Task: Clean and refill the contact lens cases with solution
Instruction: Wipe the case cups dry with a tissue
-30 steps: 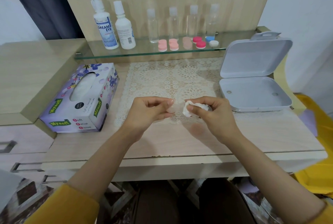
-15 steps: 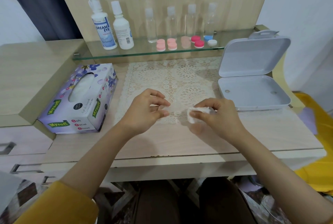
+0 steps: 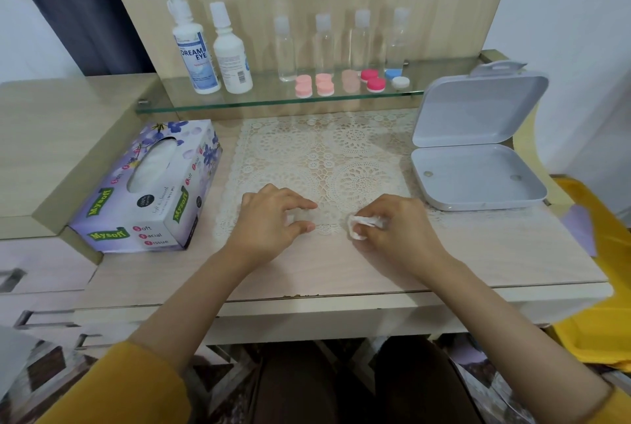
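Hands rest low at mid-frame, over the near edge of the mat (image 3: 324,157). Left hand (image 3: 273,218) curls thumb and forefinger round what looks like a small clear piece (image 3: 297,217). It is faint against the lace, so I judge it held but cannot tell what it is. Right hand (image 3: 397,230) pinches a tissue wad (image 3: 356,228), just right of the left fingertips and apart from them.

Risks from here are these. The clear piece is small, probably wet, and nearly invisible on the lace. A loose pinch could drop it where it is hard to find, or let it roll off the desk (image 3: 478,253). The wad may shed lint into it.

Further up, a tissue box (image 3: 146,184) sits at left and an open grey box (image 3: 478,181) at right. The coloured cases (image 3: 324,83) line the glass shelf (image 3: 239,106) at upper centre, well apart from both hands and straight ahead of them. The solution bottles (image 3: 195,54) stand at upper left of the shelf, so reaching them means passing over the mat.
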A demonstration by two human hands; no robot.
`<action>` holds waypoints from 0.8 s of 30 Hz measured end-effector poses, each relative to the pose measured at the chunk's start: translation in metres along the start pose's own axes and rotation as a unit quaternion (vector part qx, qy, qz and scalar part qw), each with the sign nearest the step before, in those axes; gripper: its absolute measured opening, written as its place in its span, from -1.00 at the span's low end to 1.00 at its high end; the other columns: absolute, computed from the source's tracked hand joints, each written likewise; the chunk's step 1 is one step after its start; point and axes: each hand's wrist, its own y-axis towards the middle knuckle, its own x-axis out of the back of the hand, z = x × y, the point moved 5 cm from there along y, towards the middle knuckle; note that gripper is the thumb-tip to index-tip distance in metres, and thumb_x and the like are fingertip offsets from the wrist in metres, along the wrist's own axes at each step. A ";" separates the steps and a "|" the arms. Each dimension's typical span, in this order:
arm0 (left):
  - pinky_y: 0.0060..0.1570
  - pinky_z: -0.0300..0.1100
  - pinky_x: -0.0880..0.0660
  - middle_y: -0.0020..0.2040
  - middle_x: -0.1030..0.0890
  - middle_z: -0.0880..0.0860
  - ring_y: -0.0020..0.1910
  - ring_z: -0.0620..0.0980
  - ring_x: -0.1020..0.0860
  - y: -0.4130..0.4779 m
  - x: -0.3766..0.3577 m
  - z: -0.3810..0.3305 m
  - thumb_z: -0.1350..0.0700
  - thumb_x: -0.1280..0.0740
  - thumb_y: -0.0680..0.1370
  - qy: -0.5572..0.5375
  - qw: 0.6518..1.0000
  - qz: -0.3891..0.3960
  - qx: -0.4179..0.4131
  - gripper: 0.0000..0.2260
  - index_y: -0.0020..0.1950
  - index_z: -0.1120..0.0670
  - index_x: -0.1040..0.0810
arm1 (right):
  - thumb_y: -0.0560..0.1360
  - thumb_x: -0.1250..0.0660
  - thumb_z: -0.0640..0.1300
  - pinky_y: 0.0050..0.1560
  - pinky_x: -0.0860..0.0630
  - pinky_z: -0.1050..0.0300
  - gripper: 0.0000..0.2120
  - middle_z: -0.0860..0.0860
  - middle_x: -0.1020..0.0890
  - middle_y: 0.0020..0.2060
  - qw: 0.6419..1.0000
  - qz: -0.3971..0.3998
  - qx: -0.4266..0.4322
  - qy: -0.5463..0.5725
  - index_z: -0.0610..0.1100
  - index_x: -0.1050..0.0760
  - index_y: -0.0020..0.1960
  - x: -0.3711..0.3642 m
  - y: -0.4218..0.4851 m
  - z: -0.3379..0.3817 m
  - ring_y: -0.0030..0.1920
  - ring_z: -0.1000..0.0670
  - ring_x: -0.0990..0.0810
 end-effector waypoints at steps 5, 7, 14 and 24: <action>0.14 -0.18 -0.12 0.09 -0.58 -0.13 0.14 -0.11 -0.40 0.001 -0.002 -0.001 -0.02 -0.39 0.45 0.026 1.000 0.006 -0.014 -0.75 0.12 -0.07 -0.60 | 0.33 -0.40 -0.31 -0.17 -0.35 0.14 -0.94 -0.16 -0.65 -0.23 1.000 -0.011 0.016 -0.011 -0.27 -0.64 -0.23 -0.003 0.006 0.004 -0.17 -0.12 -0.56; 0.19 -0.12 -0.17 0.08 -0.59 -0.11 0.13 -0.09 -0.41 0.000 -0.004 0.000 -0.01 -0.40 0.45 0.013 1.000 0.001 -0.013 -0.75 0.11 -0.06 -0.60 | 0.37 -0.37 -0.29 -0.15 -0.36 0.10 -0.92 -0.19 -0.64 -0.24 1.000 -0.007 0.002 0.000 -0.31 -0.62 -0.21 -0.003 0.008 0.002 -0.16 -0.15 -0.54; 0.28 -0.06 -0.21 0.16 -0.55 -0.07 0.20 -0.05 -0.39 -0.004 0.000 -0.001 -0.01 -0.41 0.44 -0.013 1.000 -0.001 -0.002 -0.68 0.19 -0.03 -0.56 | 0.40 -0.44 -0.14 -0.19 -0.34 0.44 -0.84 0.08 -0.59 -0.18 0.990 -0.053 -0.054 0.119 -0.16 -0.64 -0.04 0.012 0.004 -0.001 -0.16 0.13 -0.49; 0.00 -0.45 -0.33 -0.08 -0.58 -0.11 -0.13 -0.22 -0.49 -0.087 0.059 0.027 -0.04 -0.35 0.40 -0.108 0.987 -0.116 0.039 -0.74 0.03 0.01 -0.62 | 0.35 -0.39 -0.28 -0.36 -0.38 0.12 -0.90 -0.02 -0.56 -0.37 0.982 0.045 0.047 0.175 -0.15 -0.48 -0.25 -0.022 -0.009 0.091 -0.36 -0.07 -0.48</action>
